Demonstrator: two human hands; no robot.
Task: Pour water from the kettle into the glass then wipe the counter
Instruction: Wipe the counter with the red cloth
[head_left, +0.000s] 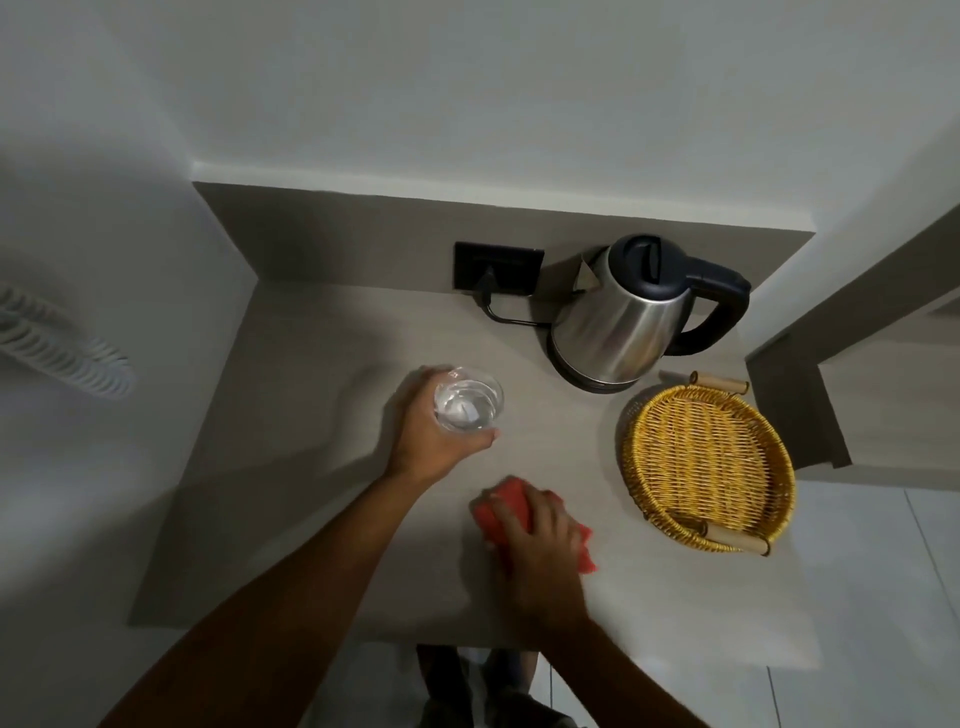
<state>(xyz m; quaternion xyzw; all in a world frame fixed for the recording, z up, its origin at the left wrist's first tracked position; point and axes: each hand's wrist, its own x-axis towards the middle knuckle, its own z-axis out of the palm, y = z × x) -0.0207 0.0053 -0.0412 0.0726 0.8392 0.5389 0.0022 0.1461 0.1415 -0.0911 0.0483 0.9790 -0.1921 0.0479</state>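
A clear glass (470, 402) with water in it stands at the middle of the grey counter (291, 467). My left hand (434, 439) is wrapped around its left and near side. A steel kettle (621, 319) with a black lid and handle sits on its base at the back right, lid closed. My right hand (540, 545) presses down on a crumpled red cloth (506, 506) that lies on the counter in front of the glass.
A round yellow wicker tray (709, 457) with wooden handles lies at the right edge. A black wall socket (498, 267) with the kettle's cord is at the back. Walls close the left and rear. The floor shows below the front edge.
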